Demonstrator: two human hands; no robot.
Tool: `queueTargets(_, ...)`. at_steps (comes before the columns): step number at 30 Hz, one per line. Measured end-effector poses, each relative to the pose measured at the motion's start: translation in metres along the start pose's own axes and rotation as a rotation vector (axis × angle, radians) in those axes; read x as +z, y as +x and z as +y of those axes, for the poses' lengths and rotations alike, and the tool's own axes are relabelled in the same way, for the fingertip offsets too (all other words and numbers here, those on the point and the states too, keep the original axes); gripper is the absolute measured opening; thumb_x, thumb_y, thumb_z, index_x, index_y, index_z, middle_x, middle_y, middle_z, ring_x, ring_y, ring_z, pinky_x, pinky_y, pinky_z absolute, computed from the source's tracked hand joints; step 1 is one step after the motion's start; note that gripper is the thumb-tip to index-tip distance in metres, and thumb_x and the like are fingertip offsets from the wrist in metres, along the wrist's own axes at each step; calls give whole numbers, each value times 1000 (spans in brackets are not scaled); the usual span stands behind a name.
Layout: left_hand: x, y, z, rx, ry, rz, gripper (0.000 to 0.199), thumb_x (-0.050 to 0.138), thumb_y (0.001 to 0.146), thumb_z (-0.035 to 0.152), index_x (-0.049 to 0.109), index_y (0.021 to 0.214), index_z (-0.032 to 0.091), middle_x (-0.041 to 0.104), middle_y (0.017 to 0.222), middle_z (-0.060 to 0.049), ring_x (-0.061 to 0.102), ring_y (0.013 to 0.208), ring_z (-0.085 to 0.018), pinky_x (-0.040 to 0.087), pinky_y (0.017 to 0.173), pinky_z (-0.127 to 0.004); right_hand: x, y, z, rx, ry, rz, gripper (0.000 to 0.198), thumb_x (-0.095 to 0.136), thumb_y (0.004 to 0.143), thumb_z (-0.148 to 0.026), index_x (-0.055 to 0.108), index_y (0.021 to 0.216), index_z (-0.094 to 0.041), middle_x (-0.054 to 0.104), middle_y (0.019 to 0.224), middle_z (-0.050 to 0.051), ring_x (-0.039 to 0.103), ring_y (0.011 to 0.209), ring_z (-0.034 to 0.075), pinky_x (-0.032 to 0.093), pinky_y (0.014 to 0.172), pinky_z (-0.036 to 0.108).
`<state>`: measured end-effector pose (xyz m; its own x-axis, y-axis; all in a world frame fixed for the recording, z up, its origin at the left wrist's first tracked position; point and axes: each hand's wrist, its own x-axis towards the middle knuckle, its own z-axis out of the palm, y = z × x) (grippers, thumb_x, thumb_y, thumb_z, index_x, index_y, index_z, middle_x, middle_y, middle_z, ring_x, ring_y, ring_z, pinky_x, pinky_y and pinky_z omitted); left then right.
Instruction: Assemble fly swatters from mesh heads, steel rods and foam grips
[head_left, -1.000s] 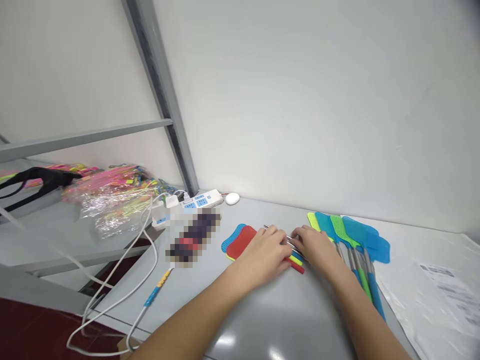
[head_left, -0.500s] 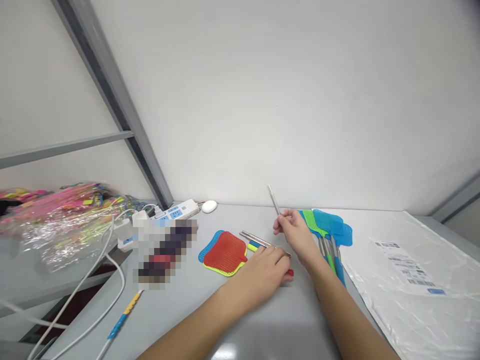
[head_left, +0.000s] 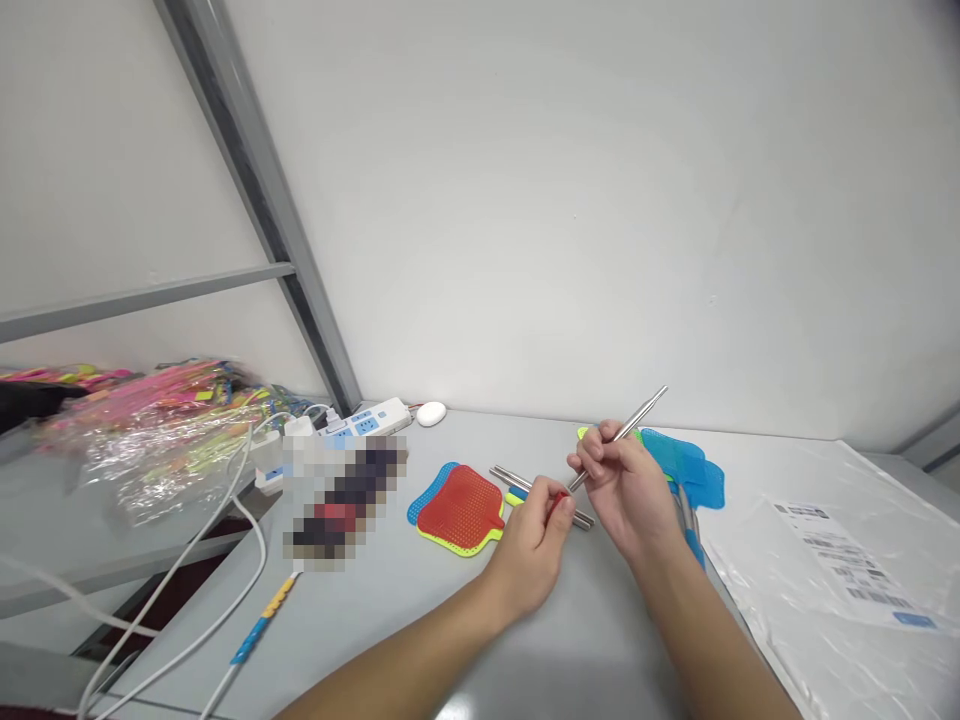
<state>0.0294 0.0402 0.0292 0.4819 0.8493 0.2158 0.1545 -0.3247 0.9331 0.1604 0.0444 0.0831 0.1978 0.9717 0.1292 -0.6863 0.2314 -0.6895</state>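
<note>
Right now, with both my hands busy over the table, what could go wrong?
The metal rod is held only by the fingers of the right hand, so it might slip or twist. Its lower end slants toward the red handle in the left hand, and could meet it askew. The loose rods lie close by the left hand, so a nudge might roll them.

The label [head_left: 851, 565] on the white bag [head_left: 832, 650] is too small to read
</note>
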Motion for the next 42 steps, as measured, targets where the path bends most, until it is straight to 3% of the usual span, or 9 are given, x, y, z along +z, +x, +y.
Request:
queueTargets(6,-5,0,4,44,136,-33,25,32,99,42,45,90,22,45,69,4,41,63,-14,29,60,-25,4,-3,0,59,-49,-78,19,50,65,-5,45,72,-22,39,59,-8,29,48,8,43,63,26)
queueTargets(12,-4,-1,4,39,97,-38,27,32,99,42,42,85,22,43,69,4,38,62,-13,28,58,-25,5,-4,-1,49,-54,-104,20,47,63,-4,44,71,-22,39,56,-7,24,48,9,41,63,26)
queueTargets(19,-4,-3,6,2,18,-59,29,32,99,44,43,83,21,41,69,4,36,62,-12,27,57,-25,10,-9,-3,42,-96,-138,19,47,64,-5,44,70,-23,37,55,-7,25,48,10,38,60,26)
queueTargets(24,-3,-4,6,1,30,-86,30,31,99,44,46,88,21,39,67,5,33,58,-12,25,54,-26,10,-11,-4,54,-133,-174,18,48,67,-6,44,71,-23,39,54,-6,34,51,11,37,59,26)
queueTargets(27,-3,-4,8,16,40,-88,28,32,99,43,46,87,21,37,64,5,30,56,-11,23,53,-26,10,-13,-3,64,-125,-172,19,47,67,-5,45,71,-23,38,54,-7,31,50,11,37,59,26)
queueTargets(31,-2,-3,9,30,16,-69,27,32,99,41,48,90,21,39,66,5,32,57,-11,25,53,-25,11,-14,2,106,-149,-229,18,47,69,-5,46,72,-23,41,55,-7,30,50,10,41,66,27)
queueTargets(34,-2,-3,7,17,-19,-72,29,31,99,43,45,87,21,37,66,5,31,57,-11,24,53,-25,10,-13,5,116,-215,-271,15,52,74,-8,49,72,-23,48,61,-5,41,58,11,43,79,30)
queueTargets(38,0,-6,4,20,-34,-126,32,31,99,45,35,78,22,35,63,5,30,56,-11,23,51,-26,8,-11,-3,75,-228,-214,2,59,79,-22,60,81,-22,57,79,0,52,77,15,44,87,33)
queueTargets(42,6,-9,2,48,-16,-191,31,29,99,45,32,78,22,35,62,6,30,54,-10,24,51,-26,10,-11,-18,28,-124,-112,18,53,88,-34,62,79,-22,41,60,-5,42,59,11,46,73,30)
